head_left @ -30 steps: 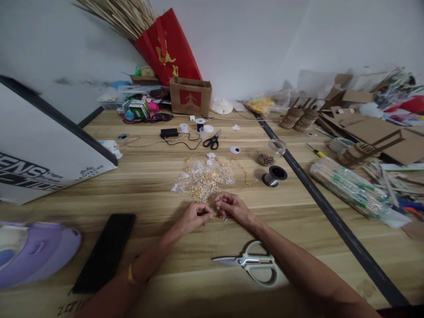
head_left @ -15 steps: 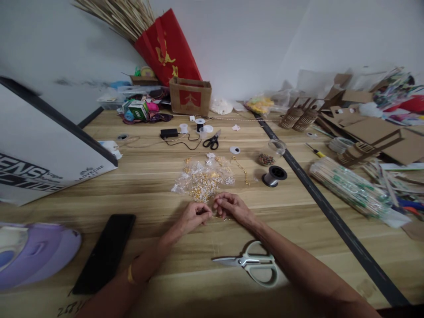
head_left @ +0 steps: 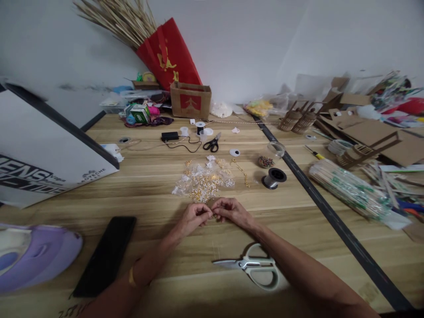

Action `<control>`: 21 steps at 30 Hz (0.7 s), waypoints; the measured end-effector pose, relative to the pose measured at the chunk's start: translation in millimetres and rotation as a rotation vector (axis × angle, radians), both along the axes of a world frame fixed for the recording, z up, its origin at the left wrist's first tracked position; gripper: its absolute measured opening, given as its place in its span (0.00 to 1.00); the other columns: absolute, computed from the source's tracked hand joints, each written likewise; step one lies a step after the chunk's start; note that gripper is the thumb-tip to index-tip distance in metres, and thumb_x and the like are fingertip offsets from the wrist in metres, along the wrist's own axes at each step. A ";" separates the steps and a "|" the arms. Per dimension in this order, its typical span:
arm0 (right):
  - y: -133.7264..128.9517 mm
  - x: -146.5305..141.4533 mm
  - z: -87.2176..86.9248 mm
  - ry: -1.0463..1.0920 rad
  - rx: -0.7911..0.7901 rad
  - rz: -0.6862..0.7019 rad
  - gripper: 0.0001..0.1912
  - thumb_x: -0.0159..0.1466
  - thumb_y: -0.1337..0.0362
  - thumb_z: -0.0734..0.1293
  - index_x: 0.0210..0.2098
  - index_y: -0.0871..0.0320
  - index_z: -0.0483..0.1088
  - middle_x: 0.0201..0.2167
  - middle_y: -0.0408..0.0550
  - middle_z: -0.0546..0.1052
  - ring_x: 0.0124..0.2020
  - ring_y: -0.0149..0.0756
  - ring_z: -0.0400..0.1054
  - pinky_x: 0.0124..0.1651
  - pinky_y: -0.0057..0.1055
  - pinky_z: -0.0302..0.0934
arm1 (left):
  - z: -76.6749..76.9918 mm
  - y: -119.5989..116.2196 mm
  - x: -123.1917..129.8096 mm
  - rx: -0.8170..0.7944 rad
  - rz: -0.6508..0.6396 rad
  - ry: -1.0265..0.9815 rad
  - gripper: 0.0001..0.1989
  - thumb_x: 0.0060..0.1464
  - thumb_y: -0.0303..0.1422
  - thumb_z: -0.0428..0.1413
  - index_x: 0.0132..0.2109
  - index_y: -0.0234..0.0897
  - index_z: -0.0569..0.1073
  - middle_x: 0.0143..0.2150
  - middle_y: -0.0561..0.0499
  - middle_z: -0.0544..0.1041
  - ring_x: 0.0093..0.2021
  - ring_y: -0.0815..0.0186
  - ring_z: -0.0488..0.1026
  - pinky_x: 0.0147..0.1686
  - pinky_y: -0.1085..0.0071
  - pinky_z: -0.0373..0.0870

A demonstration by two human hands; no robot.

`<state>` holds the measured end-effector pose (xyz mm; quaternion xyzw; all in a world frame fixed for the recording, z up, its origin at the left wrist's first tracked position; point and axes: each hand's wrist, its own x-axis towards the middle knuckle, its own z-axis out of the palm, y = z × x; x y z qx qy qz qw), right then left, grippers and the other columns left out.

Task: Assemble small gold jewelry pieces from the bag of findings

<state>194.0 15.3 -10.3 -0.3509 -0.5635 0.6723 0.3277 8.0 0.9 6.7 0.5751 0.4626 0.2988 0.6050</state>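
Note:
My left hand (head_left: pixel 196 215) and my right hand (head_left: pixel 228 209) meet fingertip to fingertip above the wooden table. Both are closed in a pinch on a thin beaded thread (head_left: pixel 215 216), mostly hidden by the fingers; a faint clear end seems to trail toward the table's front. Just beyond the fingers lies a pile of gold and clear beads (head_left: pixel 202 190), partly on small plastic bags (head_left: pixel 195 170). A short gold chain (head_left: pixel 243 173) rests right of the pile. Closer to me, scissors with pale handles (head_left: pixel 250 263) lie between my forearms.
A wire spool (head_left: pixel 274 177) and a tub of mixed beads (head_left: pixel 265 161) stand to the right. Black scissors (head_left: pixel 212 142) lie behind the pile. Left are a black phone (head_left: pixel 105 256), a purple iron-like appliance (head_left: pixel 43 256) and a large white box (head_left: pixel 49 150). Wrapped sticks (head_left: pixel 347 190) lie far right.
My right hand has come down and left until its fingertips touch those of my left hand. The gold bits seen under the right hand before are now mostly covered.

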 end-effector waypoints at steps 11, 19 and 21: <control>-3.5 -4.6 3.5 -0.026 0.018 -0.052 0.16 0.56 0.52 0.69 0.30 0.61 0.69 0.20 0.40 0.70 0.19 0.25 0.64 0.21 0.21 0.60 | 0.1 -0.3 2.2 -0.001 0.018 0.019 0.14 0.45 0.41 0.58 0.28 0.32 0.71 0.19 0.56 0.67 0.19 0.74 0.64 0.20 0.77 0.61; -9.5 -9.9 5.8 -0.072 -0.030 -0.043 0.21 0.58 0.46 0.64 0.32 0.59 0.61 0.19 0.41 0.72 0.18 0.30 0.69 0.18 0.21 0.58 | -2.6 -3.9 6.5 0.106 0.080 0.025 0.10 0.46 0.36 0.57 0.28 0.31 0.72 0.21 0.53 0.70 0.22 0.71 0.67 0.24 0.75 0.64; -10.6 -10.1 8.0 -0.092 -0.018 -0.042 0.21 0.58 0.45 0.63 0.32 0.59 0.60 0.20 0.42 0.73 0.19 0.30 0.70 0.19 0.21 0.59 | -2.5 -4.8 7.3 0.142 0.085 0.050 0.09 0.47 0.34 0.56 0.28 0.31 0.73 0.22 0.52 0.71 0.23 0.70 0.67 0.25 0.75 0.65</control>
